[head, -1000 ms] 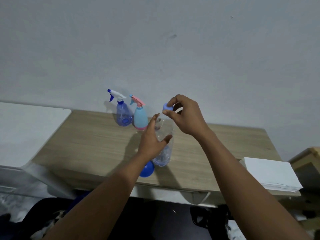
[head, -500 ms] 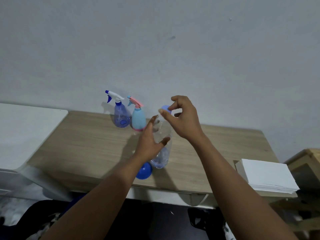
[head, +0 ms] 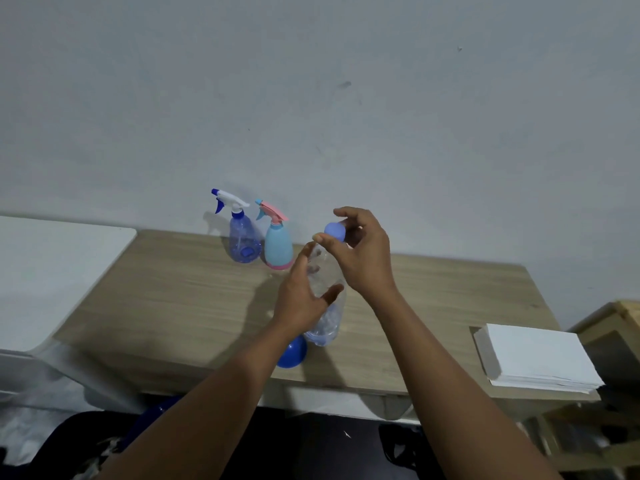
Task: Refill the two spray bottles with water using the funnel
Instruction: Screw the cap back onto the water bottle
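A clear plastic water bottle [head: 327,323] stands on the wooden table [head: 173,299]. My left hand [head: 301,299] wraps around its middle. My right hand [head: 363,258] pinches the bottle's blue cap [head: 335,231] between thumb and fingers at the bottle's neck; whether the cap still sits on it is unclear. Two spray bottles stand against the wall: a clear blue one with a white trigger [head: 242,242] and a light blue one with a pink trigger [head: 278,249]. A blue funnel [head: 292,353] lies near the table's front edge, partly hidden behind my left forearm.
A stack of white paper [head: 536,358] rests on the table's right front corner. A white surface [head: 52,271] adjoins the table on the left. A wooden crate [head: 613,327] stands to the right.
My right hand has turned on the cap, fingers spreading and thumb shifting round it. The left hand keeps its hold on the bottle. The view has drifted slightly.
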`<action>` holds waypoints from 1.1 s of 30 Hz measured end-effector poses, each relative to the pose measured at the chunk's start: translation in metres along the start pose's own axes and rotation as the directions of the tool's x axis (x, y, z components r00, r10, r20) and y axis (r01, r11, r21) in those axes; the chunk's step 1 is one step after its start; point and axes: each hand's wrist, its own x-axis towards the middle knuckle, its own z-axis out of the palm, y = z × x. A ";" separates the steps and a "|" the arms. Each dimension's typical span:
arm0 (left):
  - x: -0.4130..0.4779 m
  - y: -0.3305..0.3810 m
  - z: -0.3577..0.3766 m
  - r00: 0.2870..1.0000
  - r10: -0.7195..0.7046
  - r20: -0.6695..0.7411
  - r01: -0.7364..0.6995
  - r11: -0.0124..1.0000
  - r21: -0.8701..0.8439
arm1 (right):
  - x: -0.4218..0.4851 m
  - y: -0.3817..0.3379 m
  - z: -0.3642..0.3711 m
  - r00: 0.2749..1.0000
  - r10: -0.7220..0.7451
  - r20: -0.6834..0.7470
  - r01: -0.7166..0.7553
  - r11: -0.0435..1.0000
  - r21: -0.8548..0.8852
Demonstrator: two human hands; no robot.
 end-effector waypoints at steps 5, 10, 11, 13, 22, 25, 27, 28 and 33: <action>-0.001 0.000 -0.003 1.000 0.019 0.014 -0.019 1.000 0.016 | -0.001 0.006 -0.015 0.978 0.011 0.208 -0.001 0.999 -0.048; 0.001 -0.002 -0.002 0.999 0.021 0.029 -0.021 1.000 0.011 | -0.003 0.007 -0.008 1.000 0.010 0.020 -0.010 1.000 -0.008; 0.001 -0.002 -0.003 0.999 0.023 0.037 -0.023 1.000 0.006 | -0.004 0.007 -0.006 1.000 0.022 -0.001 -0.022 1.000 0.009; 0.000 -0.002 -0.004 0.999 0.023 0.040 -0.023 1.000 0.003 | -0.004 0.008 -0.005 1.000 0.015 0.018 -0.015 1.000 0.009; 0.004 -0.003 -0.004 0.998 0.028 0.054 -0.027 0.999 -0.017 | -0.003 0.008 -0.009 1.000 -0.013 0.018 0.013 1.000 0.003; 0.005 -0.006 -0.008 0.994 0.024 0.105 -0.024 1.000 0.003 | -0.007 0.013 -0.011 0.999 0.010 0.047 -0.014 0.997 0.073; 0.005 -0.016 -0.016 0.986 0.014 0.164 -0.021 0.999 0.041 | -0.016 0.025 -0.010 0.996 0.055 0.067 -0.061 0.994 0.094; 0.004 -0.024 -0.022 0.986 0.009 0.167 -0.024 0.996 0.091 | -0.022 0.033 -0.009 0.993 0.088 0.081 -0.095 0.991 0.089; -0.018 -0.077 -0.047 0.991 -0.111 0.076 0.072 0.913 0.401 | -0.074 0.090 0.006 0.939 0.274 0.209 -0.286 0.958 0.031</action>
